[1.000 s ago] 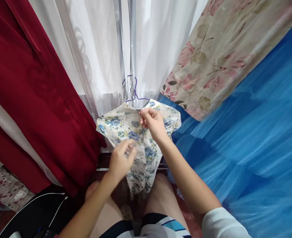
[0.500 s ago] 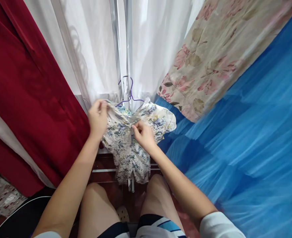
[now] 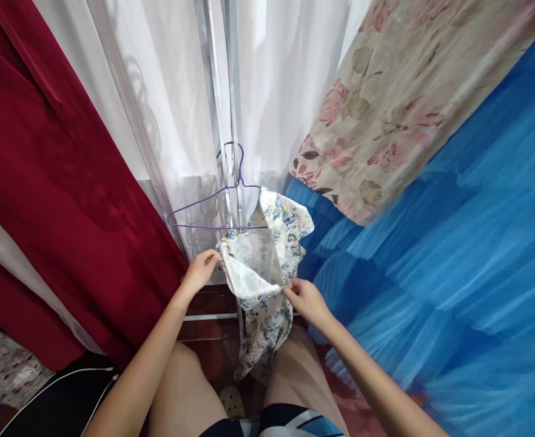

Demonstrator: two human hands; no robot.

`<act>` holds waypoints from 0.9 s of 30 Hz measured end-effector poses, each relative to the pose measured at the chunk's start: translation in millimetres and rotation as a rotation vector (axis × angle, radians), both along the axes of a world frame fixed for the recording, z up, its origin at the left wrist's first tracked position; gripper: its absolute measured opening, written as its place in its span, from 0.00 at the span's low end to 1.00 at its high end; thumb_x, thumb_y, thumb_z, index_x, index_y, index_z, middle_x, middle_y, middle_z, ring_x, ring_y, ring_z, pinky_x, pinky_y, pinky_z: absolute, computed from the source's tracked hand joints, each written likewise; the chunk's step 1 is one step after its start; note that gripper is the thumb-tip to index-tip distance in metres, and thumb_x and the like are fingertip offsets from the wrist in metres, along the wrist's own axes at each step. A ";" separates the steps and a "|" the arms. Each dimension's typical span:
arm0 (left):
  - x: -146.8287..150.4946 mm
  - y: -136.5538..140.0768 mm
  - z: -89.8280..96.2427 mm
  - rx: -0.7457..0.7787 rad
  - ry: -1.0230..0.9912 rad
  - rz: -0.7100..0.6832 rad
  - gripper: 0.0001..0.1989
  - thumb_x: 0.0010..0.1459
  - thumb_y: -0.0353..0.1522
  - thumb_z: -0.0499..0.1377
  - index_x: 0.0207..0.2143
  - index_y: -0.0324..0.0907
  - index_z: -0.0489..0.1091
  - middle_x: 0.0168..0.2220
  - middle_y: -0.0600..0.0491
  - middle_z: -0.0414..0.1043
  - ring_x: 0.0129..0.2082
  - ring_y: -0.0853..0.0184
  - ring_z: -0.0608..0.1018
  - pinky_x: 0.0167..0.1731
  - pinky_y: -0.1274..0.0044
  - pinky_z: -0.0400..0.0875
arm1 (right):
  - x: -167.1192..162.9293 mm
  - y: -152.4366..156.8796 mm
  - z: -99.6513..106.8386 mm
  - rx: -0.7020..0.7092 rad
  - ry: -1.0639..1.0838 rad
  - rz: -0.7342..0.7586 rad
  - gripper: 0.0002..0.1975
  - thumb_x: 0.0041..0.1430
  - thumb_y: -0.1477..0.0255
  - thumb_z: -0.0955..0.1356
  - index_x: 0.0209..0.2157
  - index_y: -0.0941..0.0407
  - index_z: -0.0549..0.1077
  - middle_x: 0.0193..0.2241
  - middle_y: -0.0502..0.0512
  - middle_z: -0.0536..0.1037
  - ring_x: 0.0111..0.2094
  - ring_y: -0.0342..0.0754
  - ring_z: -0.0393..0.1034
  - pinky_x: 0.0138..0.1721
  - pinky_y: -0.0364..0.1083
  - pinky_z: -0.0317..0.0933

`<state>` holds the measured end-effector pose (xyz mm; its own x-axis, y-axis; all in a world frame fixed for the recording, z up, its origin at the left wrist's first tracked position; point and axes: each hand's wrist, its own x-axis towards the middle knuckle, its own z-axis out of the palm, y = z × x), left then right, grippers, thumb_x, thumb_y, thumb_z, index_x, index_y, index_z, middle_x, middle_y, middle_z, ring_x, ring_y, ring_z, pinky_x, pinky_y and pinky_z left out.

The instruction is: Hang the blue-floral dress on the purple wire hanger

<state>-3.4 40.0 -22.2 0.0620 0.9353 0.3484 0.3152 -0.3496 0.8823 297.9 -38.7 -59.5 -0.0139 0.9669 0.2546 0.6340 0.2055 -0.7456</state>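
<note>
A white garment with a blue and yellow floral print [image 3: 267, 318] hangs by one shoulder from the right arm of a purple wire hanger [image 3: 199, 202]. The hanger's left arm is bare. My left hand [image 3: 200, 270] pinches the garment's loose left edge below the hanger. Lower and to the right, my right hand [image 3: 307, 298] pinches the front edge of the neckline. Between the two hands the cloth is folded over and shows its pale inner side. The garment's lower part droops in front of my right knee.
Metal poles [image 3: 232, 109] stand behind the hanger, before a white curtain [image 3: 171, 91]. Dark red cloth [image 3: 67, 158] hangs on the left. At right hang a beige floral cloth [image 3: 363, 121] and blue tulle [image 3: 454, 261]. A black, white-edged object [image 3: 62, 400] sits at lower left.
The garment's left shoulder has come off the hanger, baring its left arm. My left hand has moved down and right with the edge; my right hand has moved down and right too.
</note>
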 end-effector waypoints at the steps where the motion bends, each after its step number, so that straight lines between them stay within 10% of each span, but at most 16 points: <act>1: 11.6 -6.2 3.0 0.001 0.003 -0.051 0.12 0.57 0.39 0.60 0.28 0.39 0.72 0.27 0.53 0.74 0.30 0.65 0.75 0.34 0.77 0.67 | 3.6 -3.4 -4.6 -0.017 -0.016 0.008 0.12 0.54 0.69 0.67 0.18 0.53 0.65 0.15 0.52 0.69 0.19 0.50 0.64 0.23 0.47 0.51; 10: 121.9 -67.1 71.8 0.290 -0.040 -0.492 0.11 0.67 0.36 0.52 0.38 0.41 0.72 0.43 0.48 0.72 0.46 0.62 0.74 0.51 0.73 0.65 | -13.4 12.4 56.2 0.214 0.256 0.261 0.15 0.58 0.67 0.66 0.46 0.55 0.73 0.44 0.59 0.78 0.45 0.56 0.72 0.47 0.53 0.65; 16: 127.5 -61.9 58.3 0.330 -0.188 -0.292 0.09 0.68 0.36 0.53 0.38 0.41 0.71 0.39 0.49 0.70 0.44 0.64 0.73 0.48 0.73 0.65 | 9.7 60.6 52.4 0.096 0.528 -0.102 0.19 0.55 0.62 0.67 0.47 0.56 0.71 0.48 0.61 0.77 0.51 0.56 0.71 0.56 0.56 0.60; 23: 127.7 -63.9 44.5 0.283 -0.040 -0.309 0.11 0.66 0.38 0.55 0.38 0.42 0.73 0.41 0.49 0.66 0.45 0.64 0.71 0.50 0.73 0.64 | -17.6 7.9 57.7 -0.606 0.951 0.528 0.36 0.61 0.41 0.55 0.47 0.56 0.74 0.38 0.61 0.81 0.45 0.56 0.76 0.46 0.54 0.68; 27: 108.9 -68.7 37.8 -0.038 -0.088 -0.487 0.14 0.67 0.43 0.52 0.46 0.44 0.68 0.42 0.50 0.69 0.45 0.63 0.72 0.50 0.71 0.65 | -20.2 -3.9 77.0 -0.685 1.053 0.614 0.29 0.60 0.47 0.65 0.46 0.58 0.76 0.36 0.59 0.82 0.41 0.54 0.78 0.45 0.51 0.69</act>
<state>105.4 -28.8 15.6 0.4666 0.8171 0.3386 0.0465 -0.4050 0.9131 277.7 -42.6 17.5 -0.5754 0.8111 -0.1049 -0.3366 -0.3517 -0.8735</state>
